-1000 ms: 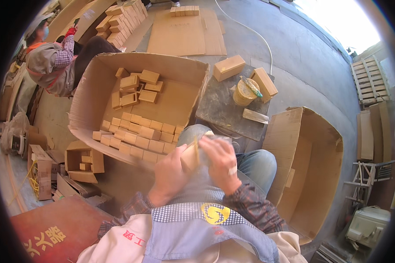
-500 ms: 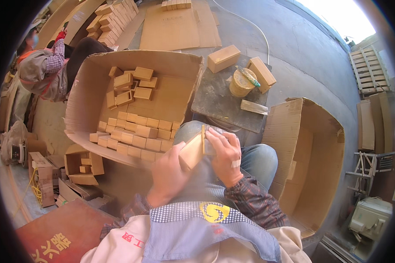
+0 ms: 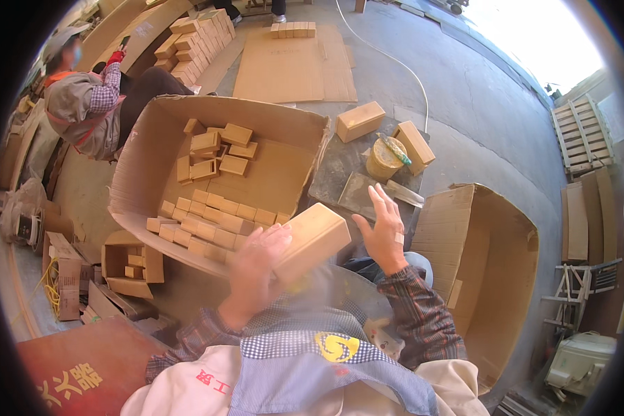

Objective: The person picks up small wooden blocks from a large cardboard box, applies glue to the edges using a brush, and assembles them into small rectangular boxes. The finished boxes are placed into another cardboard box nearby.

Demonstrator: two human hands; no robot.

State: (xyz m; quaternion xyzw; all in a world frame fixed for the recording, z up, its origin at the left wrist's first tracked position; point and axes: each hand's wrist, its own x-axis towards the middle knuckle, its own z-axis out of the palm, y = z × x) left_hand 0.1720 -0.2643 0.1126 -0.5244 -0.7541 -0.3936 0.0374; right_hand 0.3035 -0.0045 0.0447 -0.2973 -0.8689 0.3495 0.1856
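A pale wooden box (image 3: 313, 239), long and rectangular, is tilted in front of me with its broad faces showing. My left hand (image 3: 260, 253), slightly blurred, grips its left end. To the right of the box, my right hand (image 3: 383, 232) is raised with its fingers apart and nothing in them. Just beyond those fingers, a flat greyish rectangular piece (image 3: 358, 193) lies on the dark work table (image 3: 329, 166). On that table also stand a tub (image 3: 383, 163) with a green-handled tool (image 3: 396, 148) across its top, two more wooden boxes (image 3: 360, 120) and a flat grey strip (image 3: 404, 194).
At left, a large cardboard carton (image 3: 142, 163) holds several wooden boxes, some in rows, some loose. Another tall carton (image 3: 499, 277) stands at right. A co-worker (image 3: 83, 104) sits at upper left by stacked boxes (image 3: 194, 45). A pale hose (image 3: 402, 59) crosses the floor.
My right hand has let go of the flat piece, which now lies on the table, and opened. The wooden box has risen toward me and turned in my left hand.
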